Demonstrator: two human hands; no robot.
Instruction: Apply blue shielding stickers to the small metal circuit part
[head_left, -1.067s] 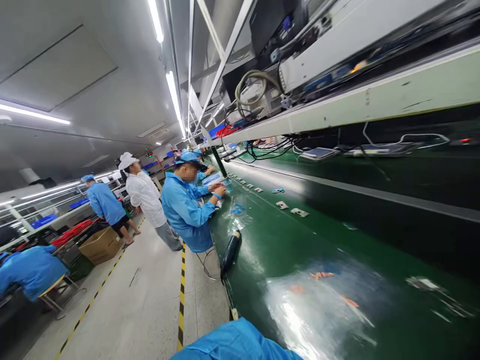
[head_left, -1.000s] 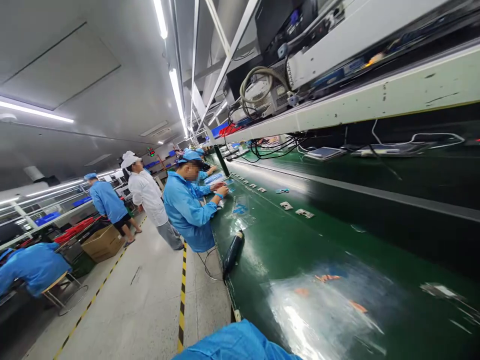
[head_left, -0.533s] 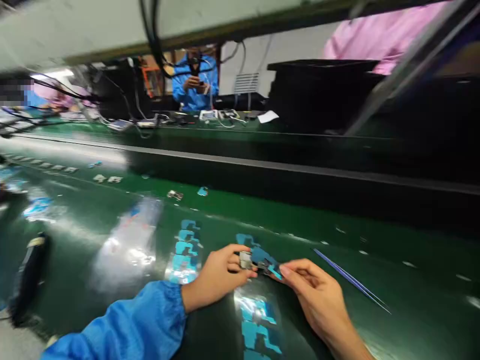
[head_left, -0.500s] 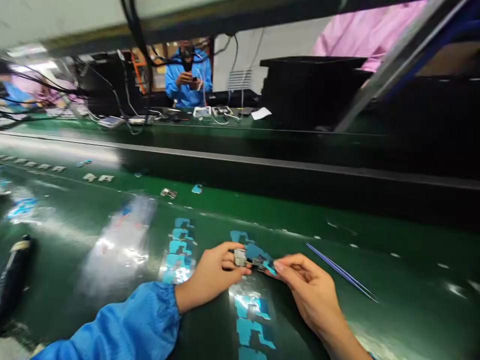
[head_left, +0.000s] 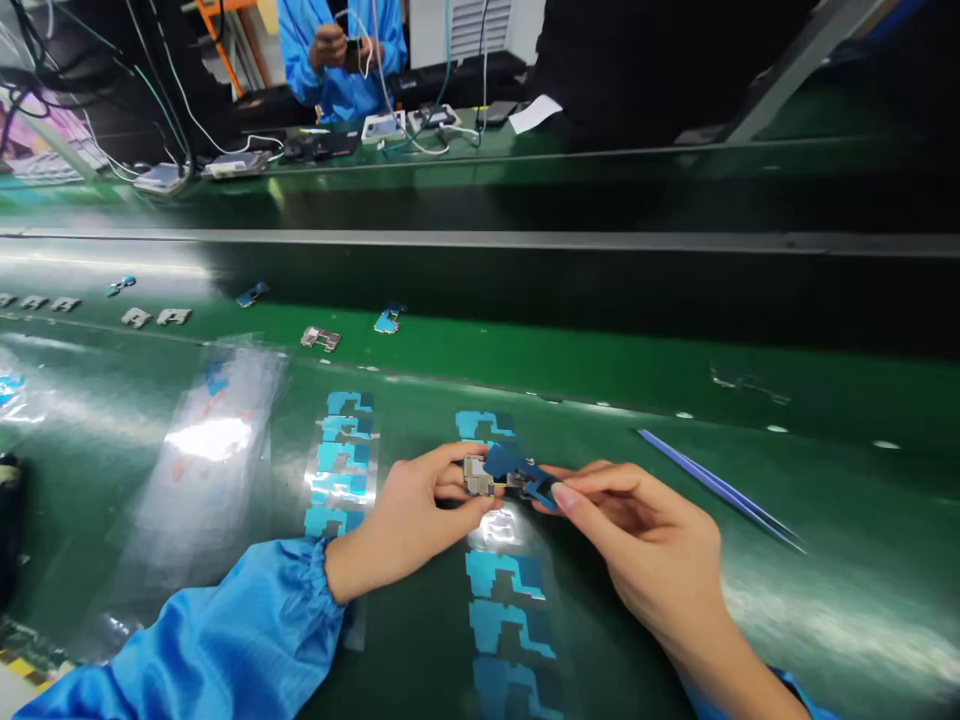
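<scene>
1. Head view: left hand (head_left: pixel 420 520) pinches the bare metal end of a small circuit board (head_left: pixel 477 477); right hand (head_left: pixel 660 545) has its grip on the opposite, blue end.
2. Board sits between both grips, over the green desk (head_left: pixel 592 400).
3. Done, by judgement: blue film (head_left: pixel 504 460) covers part of the board; full seating cannot be confirmed.
4. Outstanding: unused-looking blue cut pieces (head_left: pixel 487 620) nearer the wearer than the grips; second set (head_left: pixel 341 458) left of the left grip.
5. Beyond the left grip: one blue-faced board (head_left: pixel 388 320), one bare-looking board (head_left: pixel 321 340).
6. Tweezers (head_left: pixel 712 485) lie unheld, right of the right grip.
</scene>
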